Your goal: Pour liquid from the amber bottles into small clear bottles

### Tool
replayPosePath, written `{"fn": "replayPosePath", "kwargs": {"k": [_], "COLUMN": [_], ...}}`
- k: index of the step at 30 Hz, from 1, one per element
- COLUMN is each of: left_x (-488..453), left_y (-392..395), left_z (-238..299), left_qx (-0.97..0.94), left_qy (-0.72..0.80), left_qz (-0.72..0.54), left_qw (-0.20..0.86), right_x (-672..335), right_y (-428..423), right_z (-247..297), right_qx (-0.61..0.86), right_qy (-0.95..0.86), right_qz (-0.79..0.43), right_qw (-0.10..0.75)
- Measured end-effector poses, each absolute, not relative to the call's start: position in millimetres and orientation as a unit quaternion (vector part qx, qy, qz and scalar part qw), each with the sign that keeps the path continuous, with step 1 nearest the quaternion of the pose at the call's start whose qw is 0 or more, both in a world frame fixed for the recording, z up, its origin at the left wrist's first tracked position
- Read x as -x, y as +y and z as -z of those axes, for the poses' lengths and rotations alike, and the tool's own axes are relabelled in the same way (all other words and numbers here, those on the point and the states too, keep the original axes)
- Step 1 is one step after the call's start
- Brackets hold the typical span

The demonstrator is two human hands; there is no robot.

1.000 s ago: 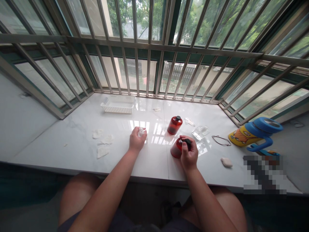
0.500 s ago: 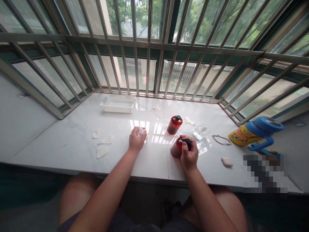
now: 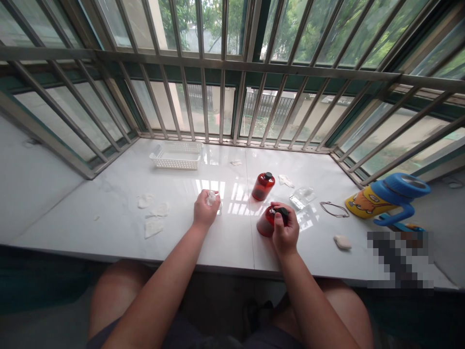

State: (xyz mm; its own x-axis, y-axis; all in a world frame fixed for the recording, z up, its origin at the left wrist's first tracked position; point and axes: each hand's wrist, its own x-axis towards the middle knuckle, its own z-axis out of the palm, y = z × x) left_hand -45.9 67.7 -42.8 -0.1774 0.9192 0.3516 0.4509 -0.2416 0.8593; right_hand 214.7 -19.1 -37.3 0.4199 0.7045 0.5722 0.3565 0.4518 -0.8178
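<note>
Mid-frame, your left fingers [image 3: 201, 199] grasp a clear item [image 3: 211, 197], your right fingers [image 3: 279, 221] a red bottle [image 3: 265, 225], cap [image 3: 282, 212] still fitted, neither yet released.

Glossy wht ledge [image 3: 225, 247] refl. daylight [image 3: 236, 196], barred windows [image 3: 198, 114] behind, grn trees [image 3: 236, 24] o/s, pale wall [image 3: 32, 189] L.

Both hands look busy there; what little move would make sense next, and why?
Perhaps the left hand should release the small clear item. The right hand alone grips the nearer red bottle, around its black cap, so a free left hand could steady that bottle. What the clear item is, I cannot tell.
</note>
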Motion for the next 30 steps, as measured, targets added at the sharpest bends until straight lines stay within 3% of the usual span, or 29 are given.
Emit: {"fn": "replayPosePath", "kwargs": {"k": [30], "left_x": [45.5], "left_y": [67.7], "left_z": [42.3], "left_qx": [-0.596], "left_qy": [0.575], "left_qz": [-0.511], "left_qw": [0.231], "right_x": [-214.3], "right_y": [-18.4], "right_z": [38.1], "right_qx": [0.509], "right_qy": [-0.521], "right_qz": [-0.124], "right_qw": [0.674]}}
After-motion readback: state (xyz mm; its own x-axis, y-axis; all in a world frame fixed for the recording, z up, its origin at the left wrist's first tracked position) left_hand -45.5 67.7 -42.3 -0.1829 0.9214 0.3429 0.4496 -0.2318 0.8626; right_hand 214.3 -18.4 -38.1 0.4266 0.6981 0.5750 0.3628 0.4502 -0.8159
